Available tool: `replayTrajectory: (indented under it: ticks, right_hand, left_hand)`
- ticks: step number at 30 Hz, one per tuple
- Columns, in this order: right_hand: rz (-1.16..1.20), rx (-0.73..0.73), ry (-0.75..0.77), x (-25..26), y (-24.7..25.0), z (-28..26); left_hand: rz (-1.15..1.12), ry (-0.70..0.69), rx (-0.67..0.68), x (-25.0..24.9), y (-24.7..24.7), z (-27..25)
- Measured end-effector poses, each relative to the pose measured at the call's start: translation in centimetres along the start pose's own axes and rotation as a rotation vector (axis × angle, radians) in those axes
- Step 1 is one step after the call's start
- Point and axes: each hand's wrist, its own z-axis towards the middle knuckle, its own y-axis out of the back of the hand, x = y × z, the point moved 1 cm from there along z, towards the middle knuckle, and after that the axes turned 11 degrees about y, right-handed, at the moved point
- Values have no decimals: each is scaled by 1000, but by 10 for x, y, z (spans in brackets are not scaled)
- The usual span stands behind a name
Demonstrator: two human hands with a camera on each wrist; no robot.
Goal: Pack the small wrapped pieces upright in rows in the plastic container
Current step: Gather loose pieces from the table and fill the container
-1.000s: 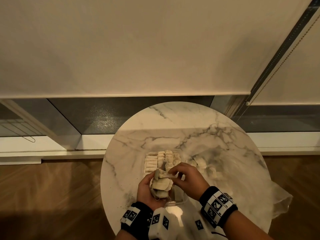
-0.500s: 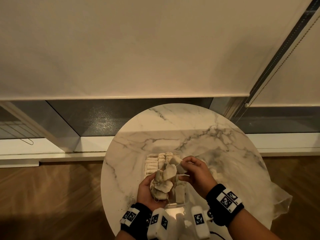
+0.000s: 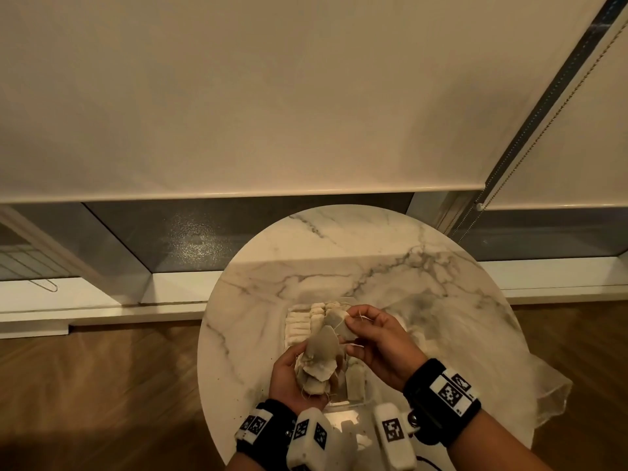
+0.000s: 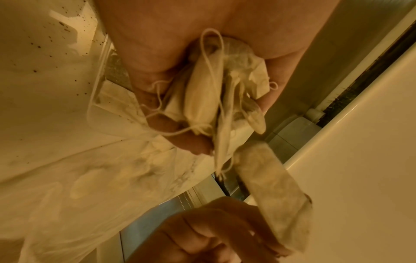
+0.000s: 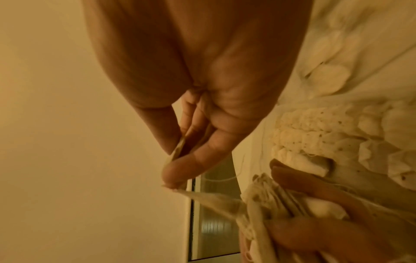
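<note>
Left hand [image 3: 289, 379]: it holds a bundle of wrapped pieces [image 3: 319, 363], fingers curled round them; thin strings hang loose from the bundle in the left wrist view.
Plastic container [image 3: 353, 401]: it stands on the tabletop [image 3: 258, 300], just beyond and under both hands; rows of pieces [image 3: 300, 326] stand upright in its far part, and one more piece [image 3: 355, 382] stands near its close wall.
Right hand [image 3: 384, 345]: thumb and fingers pinch a single wrapped piece [image 3: 339, 324] by its end, held above the container, close to the bundle.
Clear plastic bag [image 3: 530, 379]: it lies crumpled on the right part of the tabletop and hangs over the edge.
</note>
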Motion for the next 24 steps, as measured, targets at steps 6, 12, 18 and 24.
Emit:
replayTrajectory:
  ticks: [6,12,18,24]
  right_hand:
    - [-430,-70,148,-5,4,5]
    - [-609,-42,238,-5,4,7]
    - [-599,-10,228,-9,-2,8]
    - [-718,-157,362,-11,-4,10]
  left_hand:
    - [-9,2,3,-8,3,0]
    - [-4,27,80,-11,-2,-8]
    - [41,70,65,-9,-1,-8]
    - [10,101,98,-9,-16,-27]
